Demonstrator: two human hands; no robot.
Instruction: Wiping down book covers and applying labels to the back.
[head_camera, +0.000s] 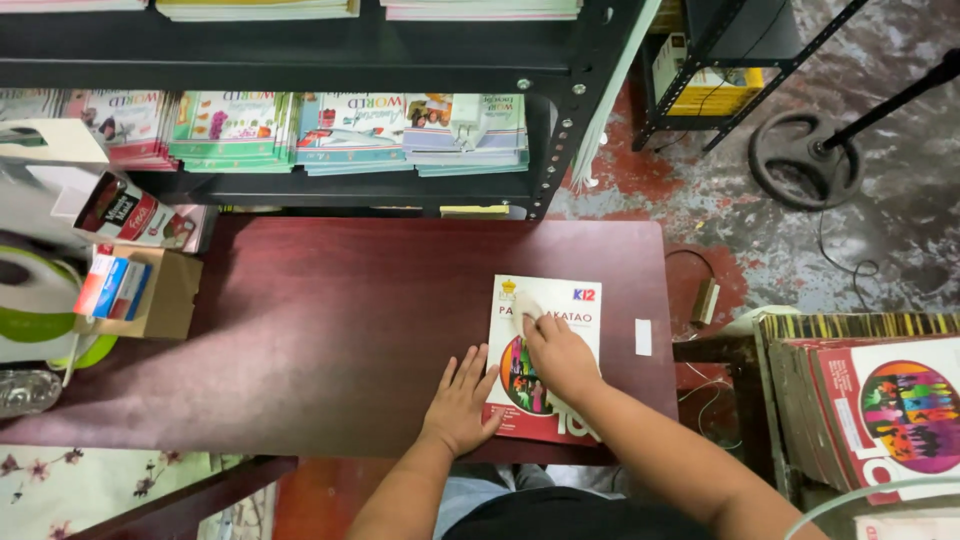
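While both hands (462, 398) (560, 355) press it, white-and-red book (546, 330) lies flat.

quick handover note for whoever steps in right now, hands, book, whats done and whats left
Left hand: open, flat on the book's left edge, steadying it.
Right hand: pressing a small pale cloth or pad on the cover, near the top.
Book: closed, face up, near the front right of the dark red table.
Stack of matching books: to the right, beside the table.
Done: one book laid out, wiping under way.
Left: lower cover; apparently the stack too.
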